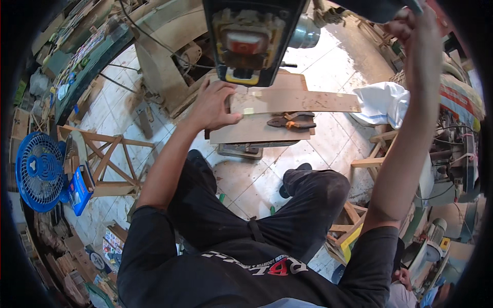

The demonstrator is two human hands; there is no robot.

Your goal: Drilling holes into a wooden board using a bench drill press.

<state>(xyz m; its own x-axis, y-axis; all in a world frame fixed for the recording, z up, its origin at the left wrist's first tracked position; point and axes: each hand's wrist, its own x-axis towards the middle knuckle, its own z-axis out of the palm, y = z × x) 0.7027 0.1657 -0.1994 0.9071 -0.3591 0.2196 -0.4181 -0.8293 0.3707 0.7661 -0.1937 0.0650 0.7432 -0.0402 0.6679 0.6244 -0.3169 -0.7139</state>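
Note:
In the head view, my left hand [215, 102] grips the left end of a long, thin wooden strip [323, 101] with small pale patches on it, lying across a wider wooden board [236, 133] beneath a dark machine head [241, 25] with a red switch and yellow trim. Orange-and-black pliers [291, 121] rest on the board just below the strip. High at the right, my right hand [408, 25] is curled at a dark lever [385, 11], partly hidden near the image's edge.
Wooden stands flank my legs, with a blue fan [41, 172] at left and a white sack [380, 102] at right. A cluttered bench [92, 61] runs along the upper left, machinery lines the right, and another person [403, 287] shows at bottom right. A cable hangs behind the machine.

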